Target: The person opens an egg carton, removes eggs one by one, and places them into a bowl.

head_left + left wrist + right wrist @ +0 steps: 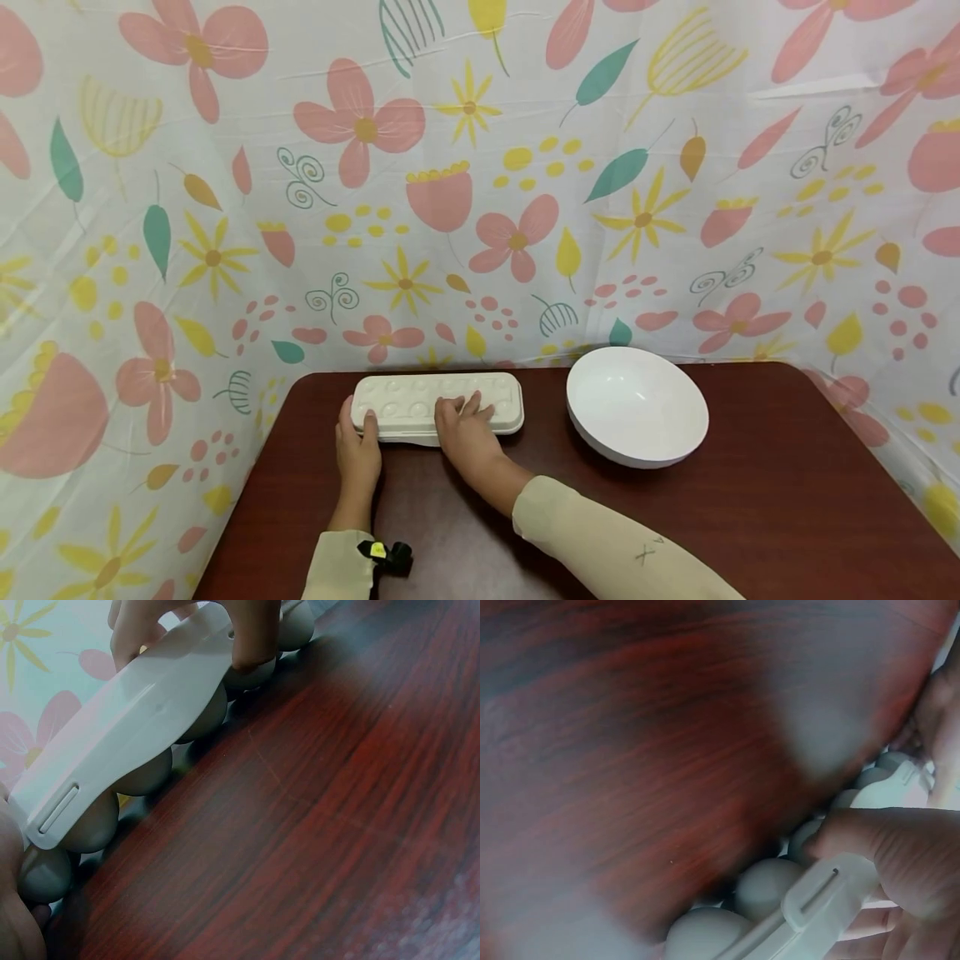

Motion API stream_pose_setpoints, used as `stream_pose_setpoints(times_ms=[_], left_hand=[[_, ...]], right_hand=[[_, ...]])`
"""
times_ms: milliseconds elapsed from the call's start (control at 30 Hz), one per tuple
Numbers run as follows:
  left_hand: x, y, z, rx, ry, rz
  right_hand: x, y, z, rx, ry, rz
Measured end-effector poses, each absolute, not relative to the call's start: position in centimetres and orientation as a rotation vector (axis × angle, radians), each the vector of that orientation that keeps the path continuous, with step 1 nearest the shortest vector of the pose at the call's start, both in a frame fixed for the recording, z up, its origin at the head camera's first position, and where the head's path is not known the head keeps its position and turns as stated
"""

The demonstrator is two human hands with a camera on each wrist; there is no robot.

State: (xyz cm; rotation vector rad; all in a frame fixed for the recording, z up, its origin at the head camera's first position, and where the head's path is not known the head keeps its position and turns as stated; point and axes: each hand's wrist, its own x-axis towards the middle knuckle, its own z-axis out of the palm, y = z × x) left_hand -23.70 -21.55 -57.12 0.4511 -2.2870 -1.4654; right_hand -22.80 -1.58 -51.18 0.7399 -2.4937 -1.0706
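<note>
Head view: I see a long, cream-white plastic egg box [411, 398] at the back left of the dark red-brown wood-grain tabletop [750, 467], left of a round white bowl [637, 406]. The left hand [357, 454] has fingers gripping its left end; the right hand [468, 433] grasps it right of there.

Left wrist view: I see rounded bulges [146, 774] below the lid's edge.

Right wrist view: the right thumb lies across the front edge.
</note>
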Motion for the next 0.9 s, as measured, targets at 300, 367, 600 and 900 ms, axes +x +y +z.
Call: stream_pose_setpoints(times_ms=[300, 367, 600, 900], left_hand=[[-23.7, -21.5, -57.2, 0.439, -2.272, -1.464], [-23.7, -21.5, -57.2, 0.439, -2.275, -1.463], [-24.0, -21.5, -57.0, 0.45, -2.275, -1.451], [-23.8, -21.5, -57.2, 0.442, -2.278, -1.471]], right_hand=[[-22.8, -1.3, -50.1, 0.723, -2.733, -0.787], [-22.8, -1.2, -49.9, 0.715, -2.782, -0.684], [-23.4, -1.0, -50.0, 0.767, -2.815, -0.311], [-23.6, -2.3, -50.5, 0.879, -2.745, -0.208]])
